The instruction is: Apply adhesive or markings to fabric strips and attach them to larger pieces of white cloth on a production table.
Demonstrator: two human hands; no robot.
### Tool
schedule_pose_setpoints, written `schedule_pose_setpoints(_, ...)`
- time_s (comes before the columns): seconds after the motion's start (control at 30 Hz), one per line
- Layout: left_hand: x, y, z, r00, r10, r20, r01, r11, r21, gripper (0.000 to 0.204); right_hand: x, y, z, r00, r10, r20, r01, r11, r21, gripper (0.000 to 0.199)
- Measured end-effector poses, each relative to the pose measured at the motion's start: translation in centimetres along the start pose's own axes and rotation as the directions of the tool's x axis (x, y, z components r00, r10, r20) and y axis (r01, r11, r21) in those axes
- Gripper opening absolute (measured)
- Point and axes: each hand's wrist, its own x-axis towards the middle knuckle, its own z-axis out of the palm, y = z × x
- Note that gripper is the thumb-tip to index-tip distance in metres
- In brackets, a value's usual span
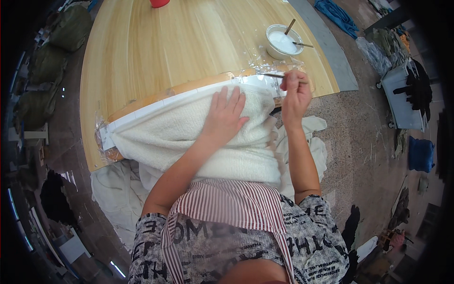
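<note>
A white fleecy cloth is draped over the near edge of a wood-patterned table and hangs toward me. My left hand lies flat on it with fingers spread. To the right, my right hand pinches a thin brush, whose tip points left, near the right end of a white strip along the cloth's far edge. Whether the tip touches the strip, I cannot tell. Beyond this hand stands a round tub of white paste with two sticks or brushes in it.
A red object sits at the table's far edge. White smears and clear tape surround the strip's ends. Pale cloth hangs below the table. On the floor at right stands a wheeled grey bin with dark cloth; bulky dark bundles line the left.
</note>
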Motion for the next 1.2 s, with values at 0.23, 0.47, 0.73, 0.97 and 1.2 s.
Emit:
schedule_pose_setpoints(0.23,0.1,0.1,0.1,0.999,0.027,0.02,-0.027,1.0,0.0,0.064,-2.4,3.9,2.8,0.973,-0.024,0.229,0.096,0.947,-0.306,0.017)
schedule_pose_setpoints(0.47,-0.1,-0.1,0.3,1.0,0.02,-0.021,-0.02,1.0,0.002,0.063,-1.7,1.4,3.3,0.982,0.014,0.191,0.008,0.993,-0.114,0.017)
schedule_pose_setpoints(0.73,0.1,-0.8,1.8,1.0,-0.02,0.024,0.022,0.997,-0.079,0.052,-3.2,0.0,7.6,0.887,0.177,0.428,-0.154,0.984,-0.086,0.019)
schedule_pose_setpoints(0.97,0.1,-0.7,1.4,0.993,-0.063,0.098,0.092,0.941,-0.326,0.05,-3.5,-0.1,10.1,0.872,0.08,0.483,0.053,0.966,-0.255,0.019)
schedule_pose_setpoints(1.2,-0.7,-0.5,2.3,0.999,-0.025,-0.023,0.019,0.973,-0.231,0.06,-5.3,-0.6,15.0,0.801,0.135,0.584,-0.152,0.988,-0.021,0.023)
